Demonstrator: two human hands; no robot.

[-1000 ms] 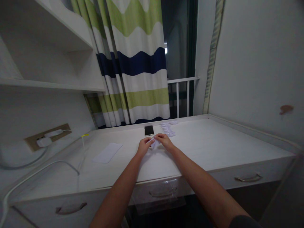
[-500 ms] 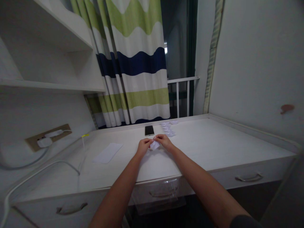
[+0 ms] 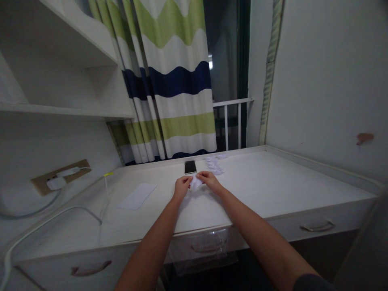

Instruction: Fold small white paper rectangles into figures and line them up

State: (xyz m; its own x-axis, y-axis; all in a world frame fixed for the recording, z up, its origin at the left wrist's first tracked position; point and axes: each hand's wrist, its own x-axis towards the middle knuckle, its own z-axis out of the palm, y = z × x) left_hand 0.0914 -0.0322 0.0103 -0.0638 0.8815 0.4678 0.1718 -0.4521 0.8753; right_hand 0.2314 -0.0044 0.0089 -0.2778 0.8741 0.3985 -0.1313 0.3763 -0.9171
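Note:
A small piece of folded white paper (image 3: 196, 184) is pinched between my left hand (image 3: 182, 188) and my right hand (image 3: 209, 180), near the middle of a white desk (image 3: 273, 182). Both hands hold its edges, and the fingers hide part of it. Just beyond my hands lies a smartphone (image 3: 190, 167), screen up and dark. Further on, to the right of the phone, a row of small folded paper pieces (image 3: 213, 163) lies along the back of the desk. A flat white paper sheet (image 3: 137, 196) lies to the left of my left hand.
A wall socket strip (image 3: 60, 179) with plugged-in white cables (image 3: 51, 218) sits on the left wall, beneath a white shelf (image 3: 60, 109). A striped curtain (image 3: 178, 93) and a white balcony railing (image 3: 232, 121) stand behind the desk. Drawers with handles (image 3: 317, 226) line its front.
My hands stay almost where they were, still holding the white paper. Its visible shape differs slightly between them.

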